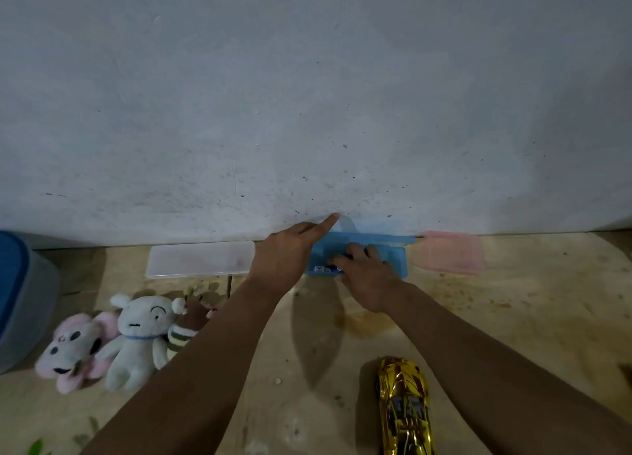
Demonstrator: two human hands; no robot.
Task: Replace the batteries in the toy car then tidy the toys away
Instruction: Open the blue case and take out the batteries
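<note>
A shallow blue box (pixel 393 249) stands against the wall. My left hand (pixel 284 259) holds its translucent lid (pixel 347 224) raised, index finger stretched along the lid's edge. My right hand (pixel 366 277) reaches into the box, fingers curled round small batteries (pixel 323 269) with white, blue and red print at its front edge. The gold toy car (pixel 405 406) lies on the floor near me, to the right, under my right forearm. Neither hand touches it.
A clear flat box (pixel 201 259) lies left of the blue one and a pink one (pixel 449 253) to its right. Three plush toys (pixel 136 338) sit at the left. A large blue-lidded tub (pixel 20 297) stands at the far left.
</note>
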